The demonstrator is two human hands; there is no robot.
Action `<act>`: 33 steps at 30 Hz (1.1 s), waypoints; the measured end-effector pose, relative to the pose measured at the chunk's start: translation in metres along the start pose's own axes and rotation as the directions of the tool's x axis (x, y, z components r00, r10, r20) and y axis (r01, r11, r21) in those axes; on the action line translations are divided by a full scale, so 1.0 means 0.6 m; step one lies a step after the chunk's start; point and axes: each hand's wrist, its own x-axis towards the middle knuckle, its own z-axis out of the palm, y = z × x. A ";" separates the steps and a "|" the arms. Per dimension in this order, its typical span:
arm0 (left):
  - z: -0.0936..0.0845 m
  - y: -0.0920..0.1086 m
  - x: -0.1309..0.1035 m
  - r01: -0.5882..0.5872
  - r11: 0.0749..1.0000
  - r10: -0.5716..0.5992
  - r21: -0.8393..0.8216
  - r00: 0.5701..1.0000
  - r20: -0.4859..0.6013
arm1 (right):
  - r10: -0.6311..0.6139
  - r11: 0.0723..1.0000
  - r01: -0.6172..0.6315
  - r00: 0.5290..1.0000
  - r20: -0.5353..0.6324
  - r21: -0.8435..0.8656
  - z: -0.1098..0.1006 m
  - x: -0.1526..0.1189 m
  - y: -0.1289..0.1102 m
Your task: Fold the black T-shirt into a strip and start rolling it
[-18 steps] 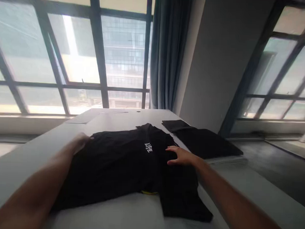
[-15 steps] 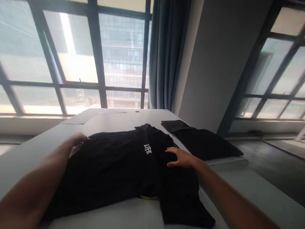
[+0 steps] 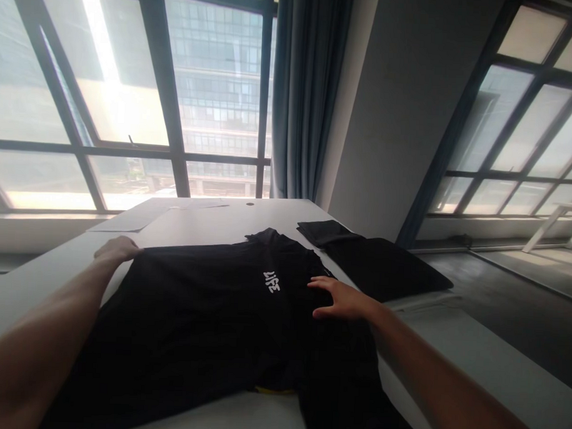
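A black T-shirt [image 3: 193, 311] with white "LIFE" lettering lies spread sideways across the white table [image 3: 201, 227]. Its collar end is on the right and its hem on the left. My left hand [image 3: 118, 250] is closed on the far corner of the hem, and the cloth between there and the chest looks stretched fairly smooth. On the upper part near the collar rests my right hand [image 3: 342, 298], fingers spread over the fabric. One sleeve hangs toward me at the lower right. A thin yellow strip shows at the near edge of the shirt.
Folded black clothes [image 3: 382, 261] lie at the table's right side. White sheets of paper [image 3: 126, 218] are at the far left. Behind the table stand windows, a blue-grey curtain [image 3: 299, 102] and a grey pillar [image 3: 393, 105].
My left hand has moved left, pulling the hem corner with it, and the shirt's body is drawn out longer and smoother. My right hand has stayed near the collar.
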 end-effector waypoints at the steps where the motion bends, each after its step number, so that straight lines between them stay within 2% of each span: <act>1: 0.009 0.008 -0.006 0.042 0.998 -0.042 0.053 0.999 0.000 | -0.012 1.000 0.012 1.000 -0.011 -0.010 -0.001 0.000 -0.001; 3: 0.028 0.028 -0.021 0.079 0.987 -0.078 0.140 0.997 -0.006 | -0.044 0.999 0.041 0.996 -0.079 -0.034 0.001 0.001 -0.003; 6: 0.062 0.059 -0.048 -0.056 0.981 0.058 0.187 0.998 -0.004 | -0.078 0.995 0.062 0.970 -0.228 -0.075 0.011 0.009 0.000; 8: 0.085 0.067 -0.064 -0.148 0.973 0.141 0.178 0.989 0.053 | -0.085 0.994 0.060 0.956 -0.282 -0.097 0.022 0.018 0.004; 11: 0.115 0.051 -0.078 -0.216 0.964 0.194 0.152 0.969 0.152 | -0.080 0.990 0.043 0.957 -0.278 -0.134 0.031 0.047 0.010; 13: 0.128 0.032 -0.080 -0.227 0.963 0.201 0.144 0.963 0.180 | -0.074 0.986 0.033 0.965 -0.251 -0.165 0.030 0.082 0.009; 16: 0.135 0.010 -0.078 -0.214 0.966 0.183 0.146 0.963 0.198 | -0.053 0.981 0.014 0.978 -0.200 -0.192 0.019 0.158 0.000; 20: 0.135 0.004 -0.073 -0.207 0.968 0.176 0.145 0.964 0.199 | 0.013 0.981 -0.035 0.993 -0.115 -0.193 0.006 0.283 -0.016; 23: 0.136 0.002 -0.067 -0.204 0.968 0.176 0.146 0.967 0.186 | 0.136 0.976 -0.136 0.991 -0.010 -0.168 0.007 0.361 -0.015; 25: 0.136 0.000 -0.061 -0.193 0.969 0.164 0.152 0.969 0.183 | 0.242 0.957 -0.230 0.969 0.050 -0.176 0.011 0.399 -0.003; 27: 0.136 -0.002 -0.051 -0.180 0.971 0.151 0.156 0.971 0.185 | 0.296 0.940 -0.280 0.954 0.058 -0.193 0.015 0.428 0.016; 33: 0.140 0.013 -0.010 -0.152 0.978 0.125 0.143 0.975 0.182 | 0.259 0.947 -0.261 0.965 -0.037 -0.186 0.022 0.490 0.072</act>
